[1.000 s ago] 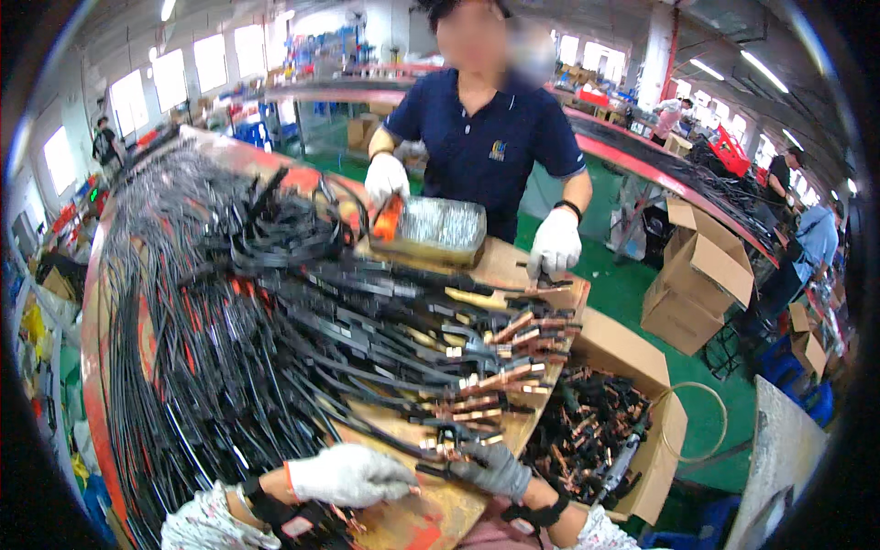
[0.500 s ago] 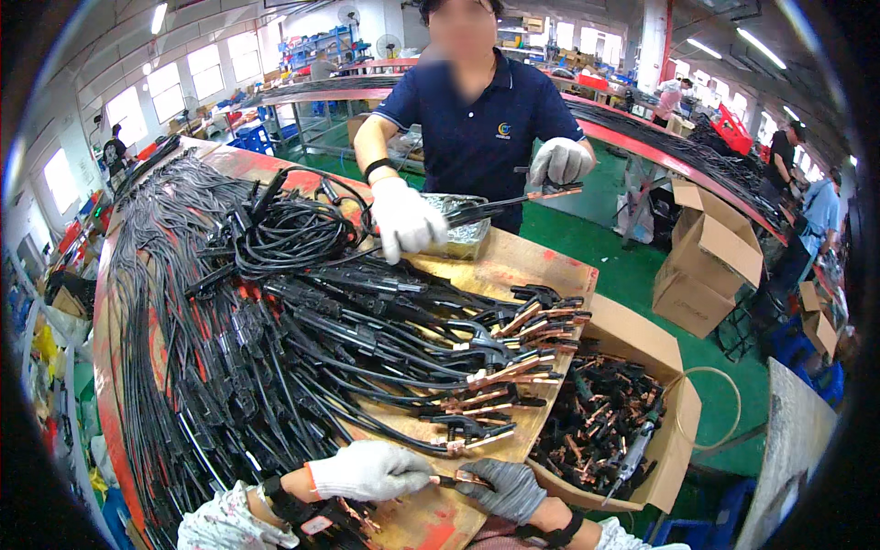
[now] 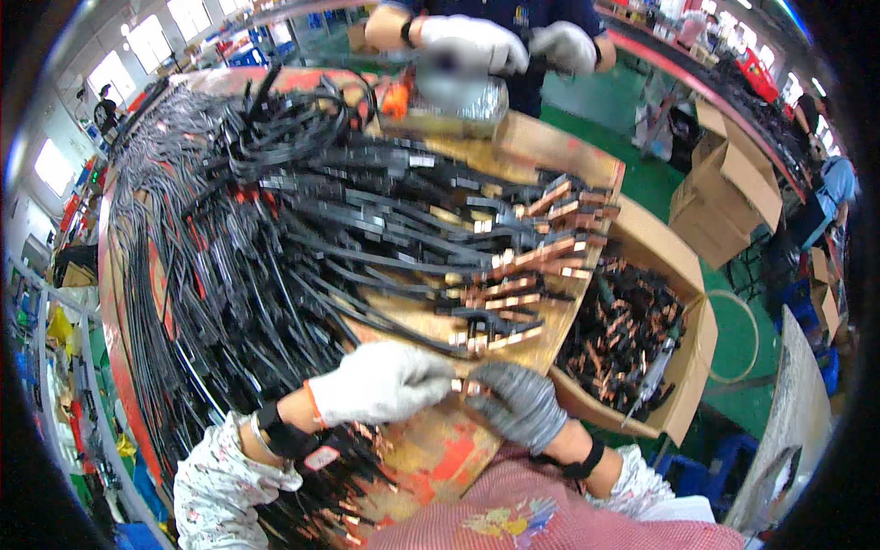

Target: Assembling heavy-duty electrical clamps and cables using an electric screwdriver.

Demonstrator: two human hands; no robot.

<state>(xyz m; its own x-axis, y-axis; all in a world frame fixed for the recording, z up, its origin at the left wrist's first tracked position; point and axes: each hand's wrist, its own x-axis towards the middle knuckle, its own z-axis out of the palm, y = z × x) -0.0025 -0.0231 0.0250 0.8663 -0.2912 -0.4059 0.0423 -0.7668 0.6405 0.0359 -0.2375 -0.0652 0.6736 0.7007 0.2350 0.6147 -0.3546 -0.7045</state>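
My left hand (image 3: 380, 380), in a white knit glove, is closed with its fingertips at one end of a small copper-coloured metal piece (image 3: 466, 387). On the other side of the piece, my right hand (image 3: 521, 401), in a grey glove, has its fingers closed round it. Most of the piece is hidden by the gloves, so its full shape cannot be made out. Just beyond my hands lie black cables (image 3: 357, 234) in a thick bundle. Their copper-ended clamps (image 3: 545, 261) point right, toward the table's edge. More copper ends (image 3: 362, 458) lie below my left wrist.
A cardboard box (image 3: 701, 367) of black and copper clamp parts (image 3: 623, 316) stands right of the wooden table (image 3: 431, 458). Across the table, a co-worker's white-gloved hands (image 3: 477, 44) are above a plastic-wrapped pack (image 3: 463, 96). An open carton (image 3: 729, 188) stands further right.
The view has tilted downward, so the table and my hands appear higher. My hands stay together at the copper piece. The co-worker's hands have come closer together.
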